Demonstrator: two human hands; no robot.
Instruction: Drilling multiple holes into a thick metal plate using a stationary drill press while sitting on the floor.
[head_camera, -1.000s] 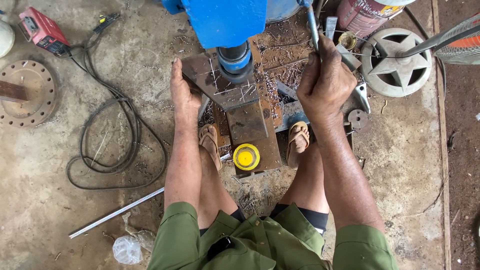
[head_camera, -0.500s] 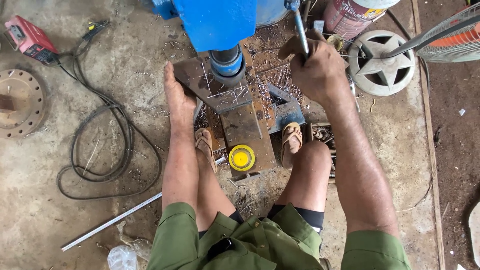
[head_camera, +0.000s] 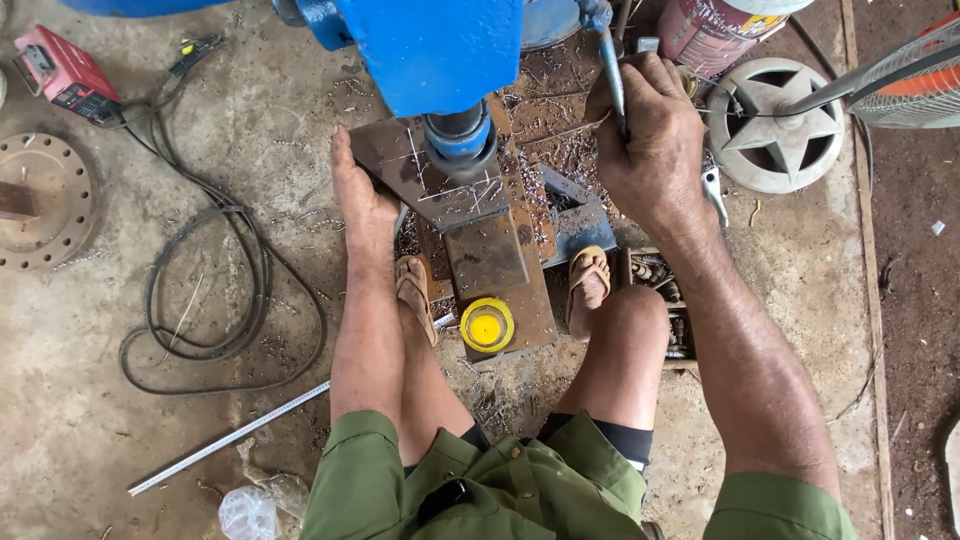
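The right hand, in the upper right of the frame, has its fingers clenched around the slim metal feed lever, whose long axis runs nearly upright toward the top edge. The left hand lies flat, fingers released and spread, pressing the left edge of the steel plate at upper centre. The plate sits directly under the drill chuck of the blue drill press, between both hands. The bit itself is hidden by the chuck; the press head is cut off at the top edge.
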